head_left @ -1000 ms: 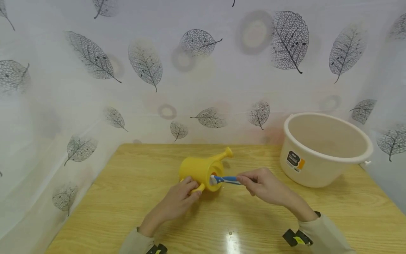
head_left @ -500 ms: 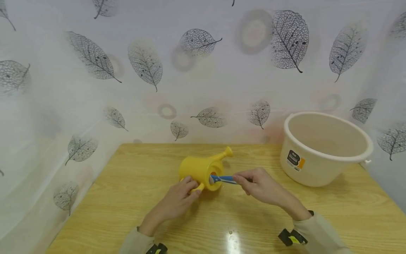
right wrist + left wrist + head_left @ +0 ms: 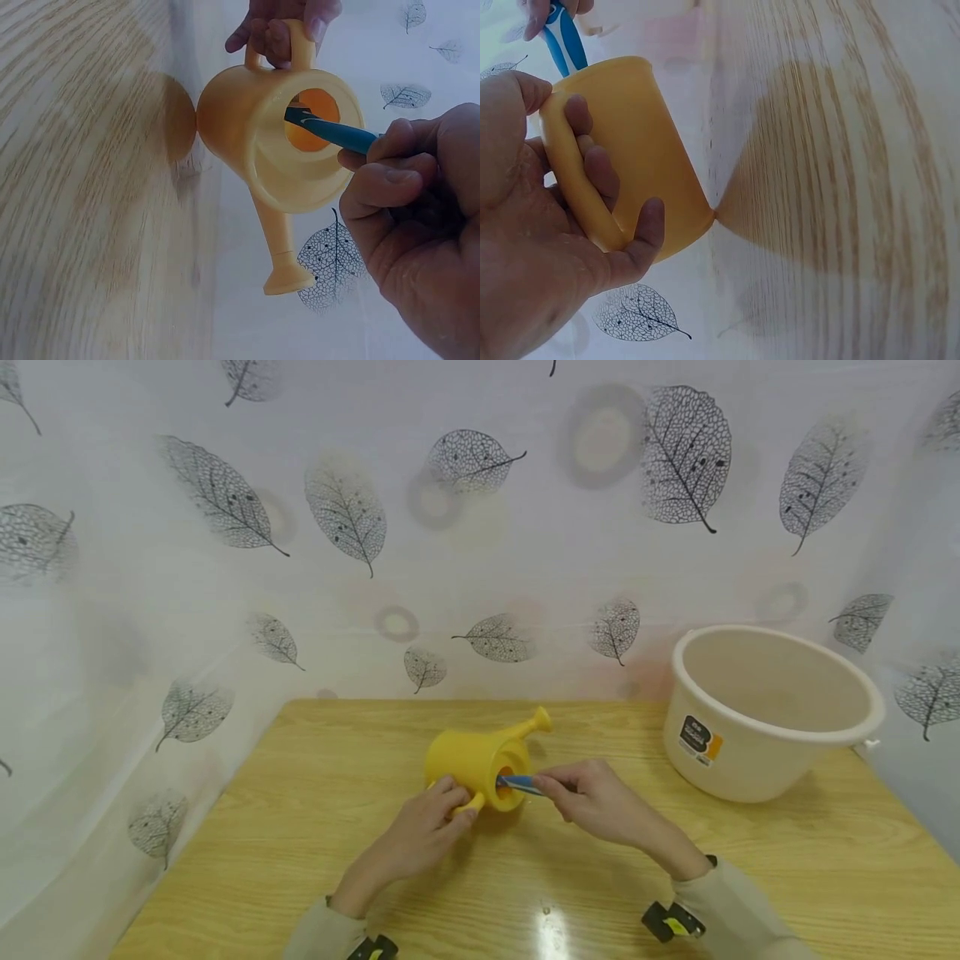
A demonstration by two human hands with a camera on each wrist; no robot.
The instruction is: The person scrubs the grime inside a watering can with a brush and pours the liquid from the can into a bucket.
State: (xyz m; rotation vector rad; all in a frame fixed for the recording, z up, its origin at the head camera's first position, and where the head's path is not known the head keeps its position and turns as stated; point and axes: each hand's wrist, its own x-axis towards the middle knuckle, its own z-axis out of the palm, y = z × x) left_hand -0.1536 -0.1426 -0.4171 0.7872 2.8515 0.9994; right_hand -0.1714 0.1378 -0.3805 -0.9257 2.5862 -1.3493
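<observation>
A yellow watering can point(image 3: 459, 758) lies tipped on its side on the wooden table, its round opening facing right and its spout point(image 3: 528, 724) pointing away. My left hand point(image 3: 423, 831) grips the can's handle point(image 3: 577, 172), fingers curled through the loop in the left wrist view. Pinched between thumb and fingers of my right hand point(image 3: 600, 802) is a brush with a blue-and-white handle point(image 3: 337, 133). The far end of the brush reaches through the opening and is hidden inside the can, where an orange-lit inner wall point(image 3: 324, 105) shows.
A large cream bucket point(image 3: 697, 768) with a dark label stands at the back right of the table point(image 3: 300, 793). Behind the table's far edge hangs a pale sheet point(image 3: 510, 560) printed with leaves, which also runs along the left side.
My right hand has moved left, pushing the brush deeper into the can; its whitish head, visible earlier at the opening, is now hidden. The left hand and can stay put.
</observation>
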